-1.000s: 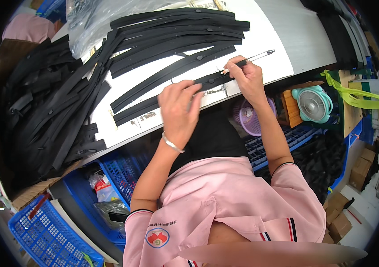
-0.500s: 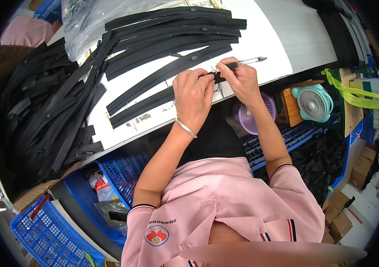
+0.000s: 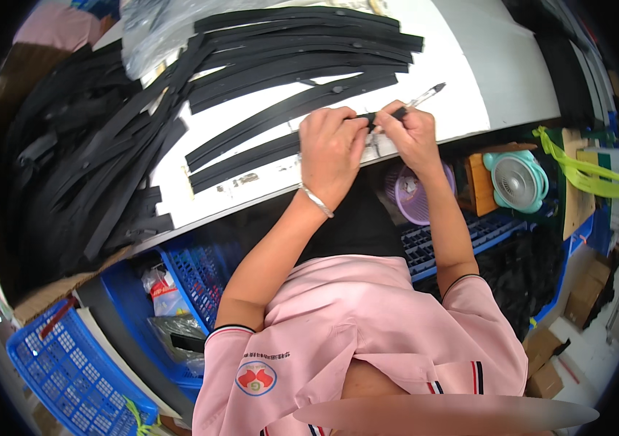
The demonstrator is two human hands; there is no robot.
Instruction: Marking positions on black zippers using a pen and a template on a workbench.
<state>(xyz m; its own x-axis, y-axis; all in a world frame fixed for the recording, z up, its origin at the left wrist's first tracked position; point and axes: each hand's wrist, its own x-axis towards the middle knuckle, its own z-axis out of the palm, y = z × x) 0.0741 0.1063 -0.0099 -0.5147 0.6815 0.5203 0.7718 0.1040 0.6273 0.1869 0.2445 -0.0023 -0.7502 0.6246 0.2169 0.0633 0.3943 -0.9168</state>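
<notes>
A black zipper strip [image 3: 255,158] lies along the near edge of the white board [image 3: 462,94]. My left hand [image 3: 330,149], with a silver bangle at its wrist, is closed on the strip's right end. Close beside it, my right hand [image 3: 412,138] grips a pen [image 3: 425,95] with a clear barrel and dark grip, slanting up and right. The right fingertips meet the strip's end by the left fingers; the exact contact is hidden. Farther back, several black zipper strips [image 3: 302,47] lie side by side, some with small sliders showing.
A cardboard box [image 3: 40,301] at the left overflows with black strips [image 3: 69,160]. Clear plastic [image 3: 157,33] lies at the back. Below the table are blue baskets [image 3: 80,370], a purple basket [image 3: 415,196] and a turquoise fan [image 3: 516,182]. Yellow-green straps [image 3: 578,171] hang at the right.
The whole view has shifted, with the table sliding rightward. Both hands stay at the strip's end; the pen slants up more steeply and my right fingers have dipped slightly.
</notes>
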